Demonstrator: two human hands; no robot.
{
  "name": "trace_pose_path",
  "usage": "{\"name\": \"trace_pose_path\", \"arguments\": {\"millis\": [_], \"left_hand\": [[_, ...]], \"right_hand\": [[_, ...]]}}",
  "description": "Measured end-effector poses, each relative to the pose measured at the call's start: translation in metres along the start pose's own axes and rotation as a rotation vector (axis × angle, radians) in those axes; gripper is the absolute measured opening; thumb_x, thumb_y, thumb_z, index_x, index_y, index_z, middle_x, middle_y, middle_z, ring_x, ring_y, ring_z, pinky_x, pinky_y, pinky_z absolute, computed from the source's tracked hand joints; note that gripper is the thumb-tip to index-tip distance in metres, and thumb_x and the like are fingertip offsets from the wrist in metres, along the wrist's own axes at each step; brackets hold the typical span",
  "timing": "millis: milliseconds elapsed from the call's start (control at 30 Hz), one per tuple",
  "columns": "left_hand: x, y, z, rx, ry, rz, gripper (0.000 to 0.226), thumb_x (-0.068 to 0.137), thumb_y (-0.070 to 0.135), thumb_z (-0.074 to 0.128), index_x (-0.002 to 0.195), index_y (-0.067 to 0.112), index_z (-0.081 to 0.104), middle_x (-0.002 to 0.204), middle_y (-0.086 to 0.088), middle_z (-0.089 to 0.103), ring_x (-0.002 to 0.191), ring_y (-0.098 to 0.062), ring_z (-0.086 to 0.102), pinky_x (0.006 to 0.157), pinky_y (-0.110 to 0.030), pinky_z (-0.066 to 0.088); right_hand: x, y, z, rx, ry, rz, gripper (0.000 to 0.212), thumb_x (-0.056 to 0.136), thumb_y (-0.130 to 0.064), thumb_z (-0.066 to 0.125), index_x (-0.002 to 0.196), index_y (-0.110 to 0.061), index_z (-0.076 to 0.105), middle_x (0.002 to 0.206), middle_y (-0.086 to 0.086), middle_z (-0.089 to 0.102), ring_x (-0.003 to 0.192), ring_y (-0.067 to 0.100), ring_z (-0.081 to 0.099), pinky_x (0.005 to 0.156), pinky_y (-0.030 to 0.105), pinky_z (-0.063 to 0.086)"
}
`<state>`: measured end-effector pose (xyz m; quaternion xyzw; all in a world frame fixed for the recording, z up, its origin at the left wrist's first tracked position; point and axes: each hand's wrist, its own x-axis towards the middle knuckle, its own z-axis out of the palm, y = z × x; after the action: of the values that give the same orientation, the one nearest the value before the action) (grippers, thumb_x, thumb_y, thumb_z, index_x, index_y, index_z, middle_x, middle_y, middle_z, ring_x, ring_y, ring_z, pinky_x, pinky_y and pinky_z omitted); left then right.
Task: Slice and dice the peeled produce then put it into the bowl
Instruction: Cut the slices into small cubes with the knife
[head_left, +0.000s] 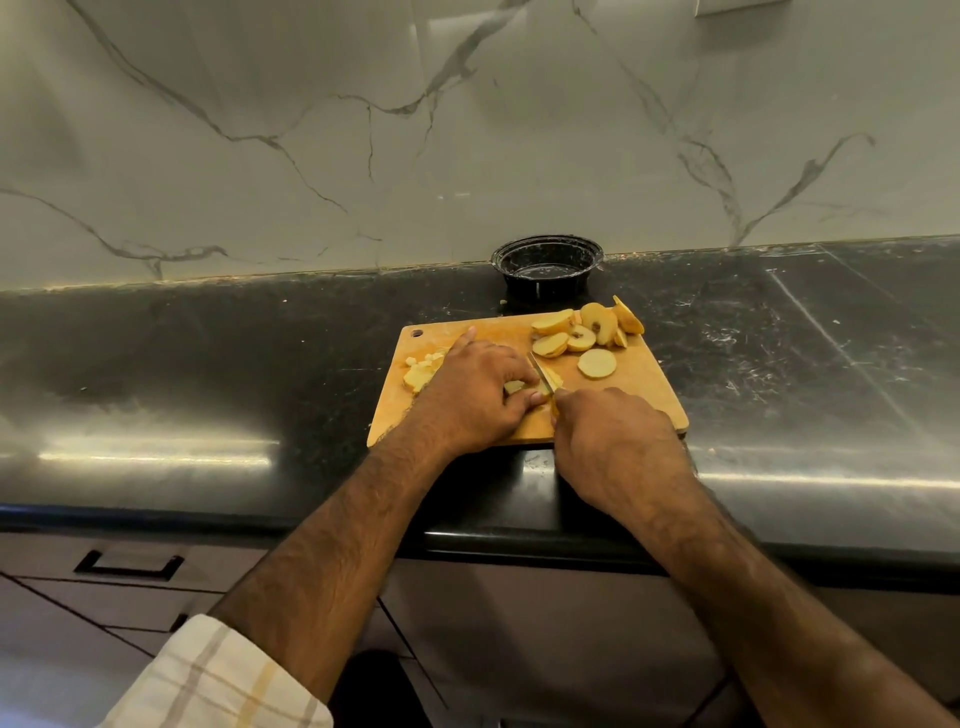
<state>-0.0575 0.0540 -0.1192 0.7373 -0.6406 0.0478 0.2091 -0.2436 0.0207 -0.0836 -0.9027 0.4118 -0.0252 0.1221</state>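
Left hand (475, 392) pins a slice (519, 387) mid-frame on the cutting board (644, 395), fingers curled over it. Right hand (615, 441) grip clamped on the knife (543, 376), blade at that slice. Remaining slices (582, 332) upper right of board, diced bits (423, 371) left edge. Bowl (548, 267) just behind, on the surface (208, 364).

You face a pale marble wall (363, 130) crossed by dark grey veins; below it runs a black, scratched bench (208, 374), glossy enough to throw back bright streaks of light along its front edge; under that sit brownish cabinet drawers (62, 597), one with a black handle (129, 566).
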Motion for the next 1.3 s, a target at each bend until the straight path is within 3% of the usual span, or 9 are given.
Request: {"name": "trace_pose_path", "arguments": {"millis": [167, 267, 333, 433, 600, 733, 1000, 1300], "left_hand": [[-0.002, 0.002, -0.002, 0.006, -0.001, -0.002, 0.033, 0.098, 0.048, 0.067, 0.124, 0.029, 0.075, 0.135, 0.011, 0.068, 0.134, -0.008, 0.052, 0.131, -0.048, 0.01], [-0.005, -0.003, -0.004, -0.062, 0.013, 0.029, 0.033, 0.098, 0.046, 0.07, 0.123, 0.026, 0.076, 0.13, 0.009, 0.07, 0.127, -0.006, 0.055, 0.129, -0.044, 0.022], [-0.008, -0.005, -0.005, -0.098, 0.024, 0.044, 0.034, 0.097, 0.043, 0.072, 0.123, 0.022, 0.076, 0.129, 0.007, 0.07, 0.124, -0.005, 0.056, 0.125, -0.04, 0.031], [-0.011, -0.007, -0.004, -0.116, 0.049, 0.051, 0.032, 0.096, 0.04, 0.073, 0.121, 0.02, 0.077, 0.125, 0.009, 0.067, 0.121, -0.007, 0.055, 0.116, -0.036, 0.042], [-0.008, -0.01, -0.001, -0.13, 0.051, 0.049, 0.028, 0.097, 0.039, 0.072, 0.119, 0.022, 0.078, 0.121, 0.01, 0.068, 0.118, -0.005, 0.057, 0.127, -0.039, 0.028], [-0.005, -0.012, -0.001, -0.139, 0.041, 0.06, 0.028, 0.096, 0.035, 0.073, 0.119, 0.021, 0.078, 0.12, 0.009, 0.069, 0.117, -0.005, 0.059, 0.129, -0.039, 0.021], [-0.003, -0.009, -0.001, -0.089, 0.017, 0.033, 0.027, 0.097, 0.032, 0.072, 0.12, 0.02, 0.078, 0.119, 0.01, 0.069, 0.116, -0.004, 0.058, 0.132, -0.04, 0.01], [-0.002, -0.008, -0.004, -0.051, 0.007, 0.032, 0.029, 0.097, 0.038, 0.07, 0.12, 0.022, 0.078, 0.12, 0.012, 0.069, 0.117, -0.003, 0.058, 0.132, -0.043, 0.009]], "right_hand": [[-0.025, 0.01, -0.001, -0.014, -0.031, -0.009, 0.023, 0.103, -0.035, 0.051, 0.123, -0.027, 0.06, 0.09, -0.004, 0.052, 0.088, 0.021, 0.055, 0.077, 0.039, 0.049], [-0.039, 0.018, -0.004, 0.02, 0.048, 0.004, 0.027, 0.105, -0.038, 0.048, 0.127, -0.03, 0.06, 0.102, -0.001, 0.064, 0.09, 0.022, 0.06, 0.078, 0.04, 0.052], [-0.046, 0.019, -0.005, 0.072, 0.161, -0.007, 0.032, 0.107, -0.042, 0.041, 0.132, -0.031, 0.057, 0.101, -0.001, 0.067, 0.088, 0.021, 0.061, 0.077, 0.039, 0.054], [-0.049, 0.014, -0.001, 0.1, 0.178, -0.038, 0.038, 0.109, -0.045, 0.037, 0.142, -0.031, 0.051, 0.101, -0.001, 0.068, 0.086, 0.019, 0.061, 0.075, 0.037, 0.053], [-0.035, 0.003, 0.007, 0.048, 0.037, -0.04, 0.039, 0.107, -0.039, 0.047, 0.144, -0.029, 0.047, 0.108, 0.001, 0.066, 0.092, 0.021, 0.061, 0.08, 0.038, 0.054], [-0.016, -0.001, 0.007, 0.025, 0.03, -0.027, 0.036, 0.106, -0.036, 0.046, 0.142, -0.028, 0.049, 0.11, 0.002, 0.064, 0.091, 0.021, 0.057, 0.079, 0.038, 0.05], [0.011, -0.015, 0.006, -0.033, 0.003, 0.008, 0.028, 0.099, -0.03, 0.055, 0.126, -0.028, 0.058, 0.089, -0.004, 0.043, 0.085, 0.019, 0.047, 0.074, 0.037, 0.041], [-0.022, -0.003, 0.002, -0.03, -0.033, -0.014, 0.017, 0.102, -0.032, 0.051, 0.116, -0.027, 0.06, 0.085, -0.005, 0.048, 0.084, 0.019, 0.053, 0.074, 0.038, 0.046]]}}
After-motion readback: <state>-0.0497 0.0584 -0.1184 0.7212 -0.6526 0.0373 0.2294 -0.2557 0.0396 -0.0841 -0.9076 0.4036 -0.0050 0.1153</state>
